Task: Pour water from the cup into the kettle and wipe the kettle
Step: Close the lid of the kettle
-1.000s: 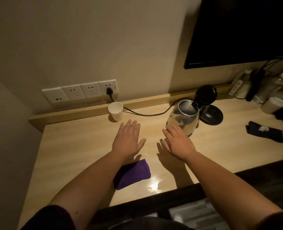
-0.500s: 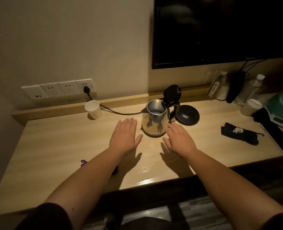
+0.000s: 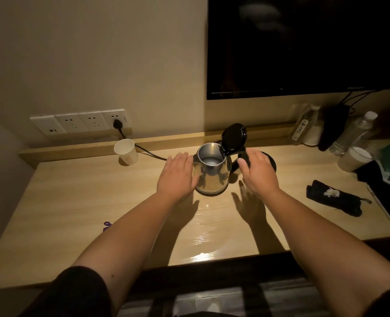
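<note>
Fingers straight and together on my left hand (image 3: 178,175), beside the kettle (image 3: 212,170); right hand (image 3: 258,172) relaxed, open, by its handle, contact unclear. Kettle stands mid-desk (image 3: 75,202), lid (image 3: 234,137) up; cup (image 3: 125,152) well left, near the back edge. Cloth (image 3: 107,226) mostly hidden by my arm. Both hands have advanced to flank the kettle.

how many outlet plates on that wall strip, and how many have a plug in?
4 outlet plates in a row on the wall, above the desk's back ledge. Only the rightmost has a plug in it; the other three show none.
</note>
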Available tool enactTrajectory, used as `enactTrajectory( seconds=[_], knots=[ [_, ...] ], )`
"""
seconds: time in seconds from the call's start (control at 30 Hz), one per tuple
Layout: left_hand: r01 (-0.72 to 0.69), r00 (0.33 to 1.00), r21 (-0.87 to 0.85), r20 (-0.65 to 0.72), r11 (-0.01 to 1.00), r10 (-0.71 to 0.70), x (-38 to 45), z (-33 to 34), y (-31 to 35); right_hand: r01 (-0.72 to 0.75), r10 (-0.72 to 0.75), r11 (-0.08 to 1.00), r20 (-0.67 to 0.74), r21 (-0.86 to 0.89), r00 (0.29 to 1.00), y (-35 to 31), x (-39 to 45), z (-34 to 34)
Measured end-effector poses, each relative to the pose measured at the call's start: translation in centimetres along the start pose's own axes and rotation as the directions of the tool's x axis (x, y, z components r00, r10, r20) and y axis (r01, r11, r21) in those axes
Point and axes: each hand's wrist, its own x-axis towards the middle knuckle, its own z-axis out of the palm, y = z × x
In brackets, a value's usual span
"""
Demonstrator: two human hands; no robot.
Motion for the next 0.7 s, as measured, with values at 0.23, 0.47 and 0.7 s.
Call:
enactTrajectory(
  seconds=[0.23, 0.47, 0.7],
  knots=[
    [-0.027, 0.999, -0.004, 0.041, 1.0, 0.027, 1.8, 1.4, 0.0, -0.061, 0.08, 0.961, -0.058, 0.271, 0.995, -1.6, 3.2, 0.4],
    [-0.016, 1.0, -0.111, 0.024, 0.994, 0.019, 2.3, 2.6, 0.1, -0.073, 0.118, 0.914, -0.089, 0.399, 0.989, -2.3, 4.4, 0.9],
    [0.002, 1.0, -0.175, 0.003, 0.985, -0.001, 2.6, 2.9, -0.3, 0.064, -0.049, 0.944, -0.055, 0.323, 0.997, -3.7, 4.4, 0.8]
  ],
)
